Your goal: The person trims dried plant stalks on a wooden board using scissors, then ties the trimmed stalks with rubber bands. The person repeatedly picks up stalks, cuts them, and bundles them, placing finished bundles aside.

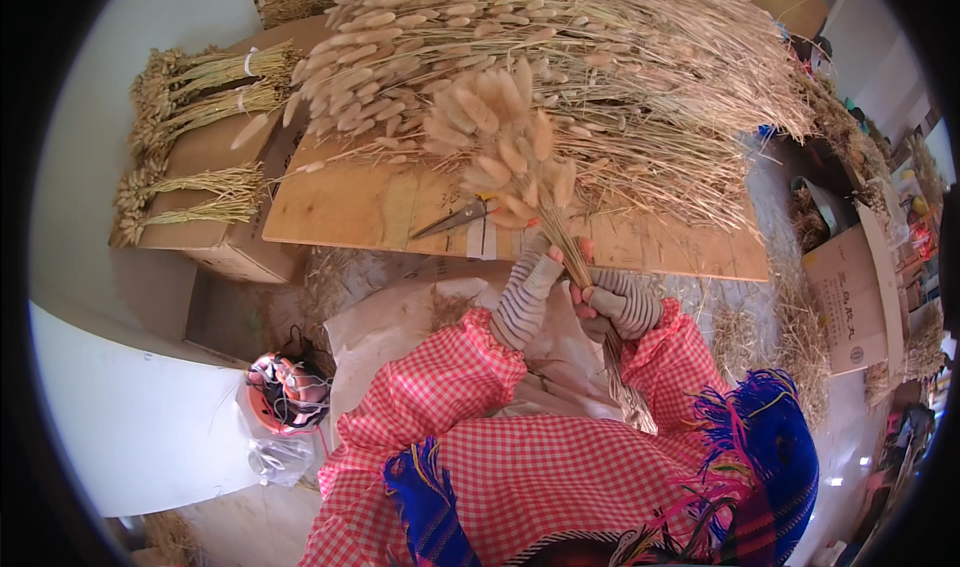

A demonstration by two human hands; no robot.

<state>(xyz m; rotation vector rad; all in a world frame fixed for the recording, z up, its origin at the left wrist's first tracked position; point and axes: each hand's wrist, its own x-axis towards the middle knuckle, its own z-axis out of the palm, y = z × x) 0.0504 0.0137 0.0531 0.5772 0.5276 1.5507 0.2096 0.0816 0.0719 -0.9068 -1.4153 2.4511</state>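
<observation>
A bunch of dried bunny-tail grass [500,132] stands tilted in front of me, its fluffy heads up and its stems running down between my hands. My left hand [543,259], in a striped fingerless glove, is closed round the stems just below the heads. Lower down, my right hand [605,305], gloved the same way, grips the same stems, whose ends hang beside my right sleeve. Behind the bunch, scissors [452,218] with dark blades lie on the wooden board [340,207], next to a strip of pale tape [482,239].
A large heap of loose bunny-tail grass [600,37] covers the board's far part. Several tied bundles [215,189] rest on a cardboard box [220,137] at the left. Below it stands an orange basket [270,402]. Another carton [845,292] is at the right, beside straw on the floor.
</observation>
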